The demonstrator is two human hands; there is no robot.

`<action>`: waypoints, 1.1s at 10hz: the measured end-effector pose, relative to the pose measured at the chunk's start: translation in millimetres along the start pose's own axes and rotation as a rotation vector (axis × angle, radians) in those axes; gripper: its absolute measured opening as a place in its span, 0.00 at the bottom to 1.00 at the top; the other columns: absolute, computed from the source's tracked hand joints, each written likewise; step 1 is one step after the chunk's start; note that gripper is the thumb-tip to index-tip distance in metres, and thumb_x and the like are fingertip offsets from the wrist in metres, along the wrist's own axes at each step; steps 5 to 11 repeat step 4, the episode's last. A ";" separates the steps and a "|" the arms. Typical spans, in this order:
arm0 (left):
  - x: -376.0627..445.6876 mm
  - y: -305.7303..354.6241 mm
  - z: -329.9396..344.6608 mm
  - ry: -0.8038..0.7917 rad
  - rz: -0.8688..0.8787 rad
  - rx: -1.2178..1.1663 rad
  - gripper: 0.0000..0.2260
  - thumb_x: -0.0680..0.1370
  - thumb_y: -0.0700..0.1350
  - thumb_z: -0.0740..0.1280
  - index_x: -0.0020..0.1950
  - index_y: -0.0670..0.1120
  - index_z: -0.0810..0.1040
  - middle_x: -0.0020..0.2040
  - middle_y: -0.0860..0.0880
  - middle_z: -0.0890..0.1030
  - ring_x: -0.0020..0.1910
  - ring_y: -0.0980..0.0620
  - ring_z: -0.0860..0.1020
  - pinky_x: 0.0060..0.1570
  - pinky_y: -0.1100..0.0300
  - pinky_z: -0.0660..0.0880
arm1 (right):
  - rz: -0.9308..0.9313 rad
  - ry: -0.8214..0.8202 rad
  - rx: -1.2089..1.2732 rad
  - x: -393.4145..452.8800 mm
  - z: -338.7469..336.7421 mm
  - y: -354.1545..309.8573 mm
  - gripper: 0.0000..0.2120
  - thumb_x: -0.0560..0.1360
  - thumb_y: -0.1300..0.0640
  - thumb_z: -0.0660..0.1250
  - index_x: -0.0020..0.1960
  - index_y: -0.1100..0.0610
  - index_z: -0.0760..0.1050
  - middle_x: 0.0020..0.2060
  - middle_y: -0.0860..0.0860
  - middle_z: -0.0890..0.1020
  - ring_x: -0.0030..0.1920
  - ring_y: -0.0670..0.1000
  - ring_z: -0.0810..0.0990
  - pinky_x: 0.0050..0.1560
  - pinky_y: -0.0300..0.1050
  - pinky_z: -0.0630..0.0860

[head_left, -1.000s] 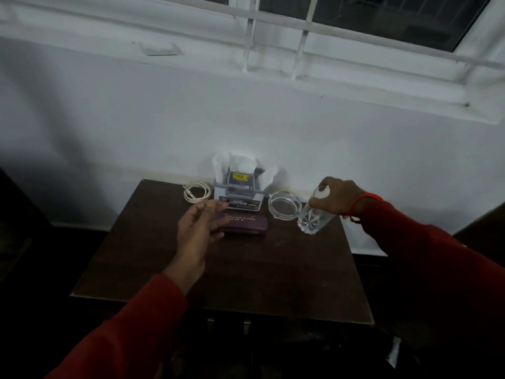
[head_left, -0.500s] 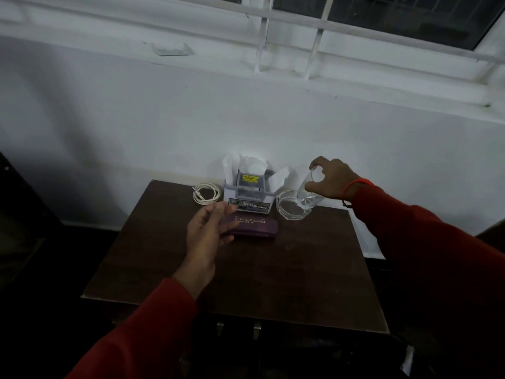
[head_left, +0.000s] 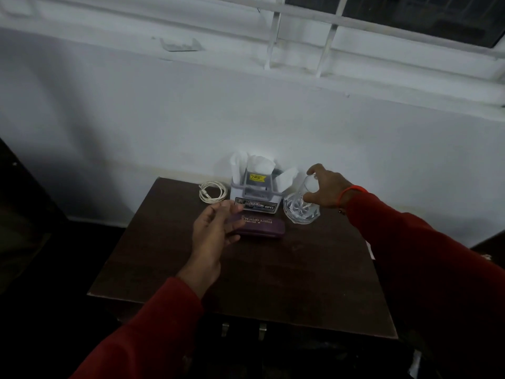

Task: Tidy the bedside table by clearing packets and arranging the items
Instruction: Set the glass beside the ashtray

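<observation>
White wall [head_left: 164, 119]; barred window [head_left: 382, 15] above, dark outside; dim light; dark floor [head_left: 41, 310].

On the surface [head_left: 273, 283], the box [head_left: 255, 196] sat at the back against the wall, the coiled cable [head_left: 213, 191] to its left. Just before the box lay the case [head_left: 259, 226]. To the right, the glass [head_left: 307, 191] stood, seemingly inside the dish [head_left: 302, 210].

right hand [head_left: 326, 190] gripping glass [head_left: 307, 193], purple case [head_left: 261, 227]

A home bedroom: small bedside table [head_left: 300, 283] against white wall [head_left: 136, 119] beneath barred window [head_left: 328, 23]
</observation>
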State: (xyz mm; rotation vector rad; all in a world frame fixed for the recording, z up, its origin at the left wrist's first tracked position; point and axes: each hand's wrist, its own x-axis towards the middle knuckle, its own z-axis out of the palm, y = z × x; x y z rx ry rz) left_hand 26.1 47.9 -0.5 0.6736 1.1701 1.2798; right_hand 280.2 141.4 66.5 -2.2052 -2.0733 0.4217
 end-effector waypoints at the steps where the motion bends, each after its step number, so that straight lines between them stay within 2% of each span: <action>1: -0.3 -1.1 0.2 0.001 -0.007 0.017 0.07 0.82 0.51 0.65 0.52 0.53 0.82 0.51 0.55 0.88 0.48 0.51 0.86 0.49 0.52 0.79 | 0.000 -0.029 -0.019 -1.8 0.8 1.2 0.33 0.71 0.50 0.73 0.72 0.54 0.65 0.65 0.59 0.76 0.64 0.61 0.75 0.64 0.52 0.72; 3: -1.4 -0.7 1.8 0.013 0.005 0.012 0.06 0.81 0.51 0.66 0.53 0.53 0.82 0.51 0.55 0.88 0.47 0.52 0.86 0.46 0.53 0.79 | -0.067 -0.027 -0.006 -7.2 5.3 4.4 0.35 0.73 0.55 0.71 0.76 0.55 0.61 0.74 0.56 0.67 0.73 0.57 0.67 0.73 0.52 0.63; 4: -2.5 -0.5 7.9 0.031 0.045 0.048 0.05 0.81 0.50 0.67 0.54 0.53 0.82 0.49 0.55 0.88 0.48 0.53 0.85 0.46 0.54 0.79 | -0.055 0.049 -0.048 -16.7 11.3 5.8 0.39 0.73 0.51 0.71 0.78 0.50 0.56 0.78 0.56 0.58 0.76 0.62 0.60 0.75 0.57 0.61; 11: -2.5 -0.5 7.9 0.031 0.045 0.048 0.05 0.81 0.50 0.67 0.54 0.53 0.82 0.49 0.55 0.88 0.48 0.53 0.85 0.46 0.54 0.79 | -0.055 0.049 -0.048 -16.7 11.3 5.8 0.39 0.73 0.51 0.71 0.78 0.50 0.56 0.78 0.56 0.58 0.76 0.62 0.60 0.75 0.57 0.61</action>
